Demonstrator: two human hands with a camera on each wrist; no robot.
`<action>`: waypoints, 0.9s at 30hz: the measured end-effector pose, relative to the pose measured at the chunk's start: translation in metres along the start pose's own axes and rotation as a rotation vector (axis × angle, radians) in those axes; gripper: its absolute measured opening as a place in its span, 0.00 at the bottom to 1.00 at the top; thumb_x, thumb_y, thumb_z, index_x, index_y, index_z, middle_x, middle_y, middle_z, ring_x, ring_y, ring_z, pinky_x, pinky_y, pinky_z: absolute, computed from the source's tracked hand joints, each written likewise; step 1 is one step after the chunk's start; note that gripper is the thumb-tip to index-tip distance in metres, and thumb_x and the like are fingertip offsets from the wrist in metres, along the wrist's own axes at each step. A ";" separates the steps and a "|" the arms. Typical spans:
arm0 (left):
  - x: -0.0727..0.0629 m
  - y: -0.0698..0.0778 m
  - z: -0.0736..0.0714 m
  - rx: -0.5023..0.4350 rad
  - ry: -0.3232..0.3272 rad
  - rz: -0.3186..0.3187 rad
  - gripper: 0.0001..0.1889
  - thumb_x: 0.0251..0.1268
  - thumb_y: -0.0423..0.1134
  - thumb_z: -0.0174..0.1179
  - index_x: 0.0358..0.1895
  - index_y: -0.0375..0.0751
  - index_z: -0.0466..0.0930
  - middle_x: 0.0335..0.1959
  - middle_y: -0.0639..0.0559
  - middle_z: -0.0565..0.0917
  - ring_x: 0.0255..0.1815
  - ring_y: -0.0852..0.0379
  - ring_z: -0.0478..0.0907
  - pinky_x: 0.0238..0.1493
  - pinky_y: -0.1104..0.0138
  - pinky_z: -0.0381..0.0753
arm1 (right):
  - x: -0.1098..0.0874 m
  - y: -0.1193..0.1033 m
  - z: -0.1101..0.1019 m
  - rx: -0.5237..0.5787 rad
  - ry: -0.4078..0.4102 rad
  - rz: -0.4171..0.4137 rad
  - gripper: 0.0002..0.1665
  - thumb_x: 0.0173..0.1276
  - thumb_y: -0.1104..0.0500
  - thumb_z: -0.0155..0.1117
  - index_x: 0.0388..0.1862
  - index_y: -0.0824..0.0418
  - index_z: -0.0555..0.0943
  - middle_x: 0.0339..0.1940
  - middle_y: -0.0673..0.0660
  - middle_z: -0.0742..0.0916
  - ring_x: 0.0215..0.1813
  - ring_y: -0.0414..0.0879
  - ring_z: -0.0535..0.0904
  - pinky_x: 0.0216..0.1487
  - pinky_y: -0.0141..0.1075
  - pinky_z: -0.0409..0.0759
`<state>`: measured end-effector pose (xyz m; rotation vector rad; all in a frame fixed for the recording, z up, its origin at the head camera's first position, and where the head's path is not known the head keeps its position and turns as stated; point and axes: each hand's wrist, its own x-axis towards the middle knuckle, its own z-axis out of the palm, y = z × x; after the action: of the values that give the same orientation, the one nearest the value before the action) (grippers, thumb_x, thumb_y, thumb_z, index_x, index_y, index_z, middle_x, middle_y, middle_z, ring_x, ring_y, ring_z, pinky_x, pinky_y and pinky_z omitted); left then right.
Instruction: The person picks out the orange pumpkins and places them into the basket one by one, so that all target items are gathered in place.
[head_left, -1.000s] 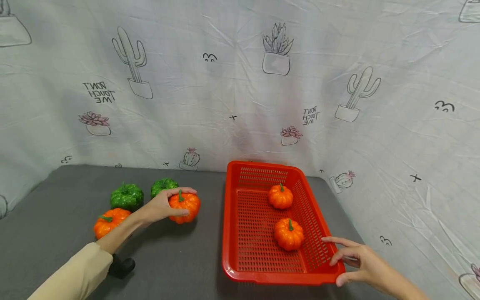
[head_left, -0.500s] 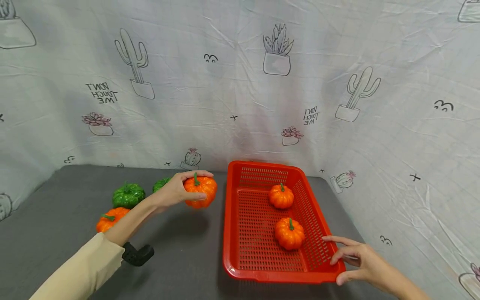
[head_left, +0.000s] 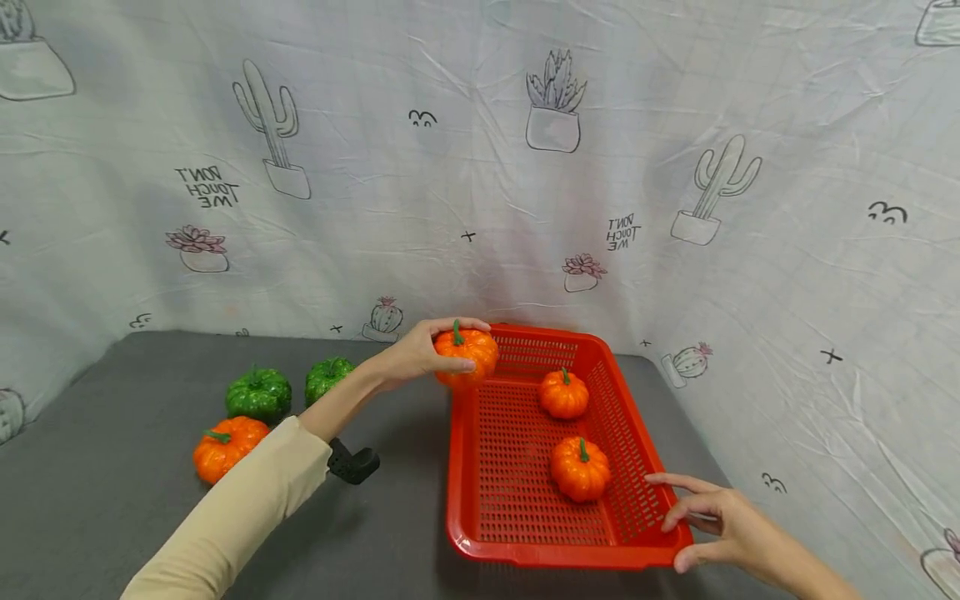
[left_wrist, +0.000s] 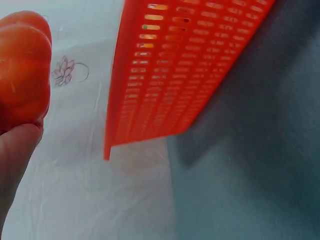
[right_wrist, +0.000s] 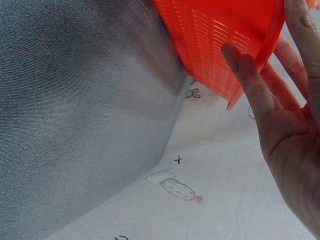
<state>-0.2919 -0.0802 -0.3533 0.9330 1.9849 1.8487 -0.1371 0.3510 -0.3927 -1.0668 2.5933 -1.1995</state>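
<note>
My left hand [head_left: 420,350] grips a small orange pumpkin [head_left: 474,358] by its sides, thumb in front and fingers over the top. It is raised, overlapping the left rim of a red plastic basket [head_left: 558,557] in the head view. In the left wrist view, the thumb presses the underside of the pumpkin [left_wrist: 22,70], apart from the basket wall [left_wrist: 165,75]. Two more orange pumpkins, a rear one [head_left: 563,394] and a front one [head_left: 581,469], sit inside the basket. At its front right corner my right hand [head_left: 712,525] holds the rim between thumb and fingers.
On the grey tabletop to the left stand two green pumpkins, one [head_left: 258,395] beside another [head_left: 327,377], and an orange pumpkin [head_left: 227,448] partly behind my left sleeve. A white cloth with cactus drawings [head_left: 480,167] hangs behind and along the right side.
The left hand has carried the orange pumpkin up and to the right, from over the table to the basket's left rim. The right hand has stayed at the basket corner.
</note>
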 end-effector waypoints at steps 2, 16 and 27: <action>0.012 -0.002 0.003 -0.007 -0.026 0.018 0.28 0.58 0.31 0.67 0.63 0.43 0.73 0.58 0.44 0.76 0.48 0.49 0.76 0.45 0.61 0.80 | 0.000 -0.001 0.000 -0.002 0.004 0.016 0.17 0.47 0.67 0.75 0.37 0.53 0.85 0.61 0.51 0.78 0.60 0.28 0.70 0.48 0.26 0.78; 0.066 -0.034 0.019 0.110 -0.122 0.035 0.32 0.59 0.30 0.66 0.68 0.38 0.68 0.61 0.48 0.75 0.51 0.54 0.76 0.52 0.63 0.77 | -0.001 0.004 0.002 0.014 0.004 -0.022 0.19 0.46 0.68 0.75 0.38 0.55 0.84 0.63 0.46 0.77 0.61 0.29 0.70 0.50 0.25 0.77; 0.089 -0.050 0.009 0.269 -0.216 -0.049 0.28 0.57 0.37 0.69 0.63 0.43 0.74 0.56 0.54 0.77 0.48 0.58 0.74 0.50 0.65 0.76 | -0.001 0.007 0.001 0.041 0.007 -0.069 0.21 0.45 0.70 0.76 0.39 0.57 0.84 0.64 0.47 0.76 0.59 0.35 0.74 0.50 0.26 0.77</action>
<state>-0.3667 -0.0171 -0.3824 1.0949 2.1298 1.4103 -0.1403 0.3537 -0.3990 -1.1548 2.5451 -1.2675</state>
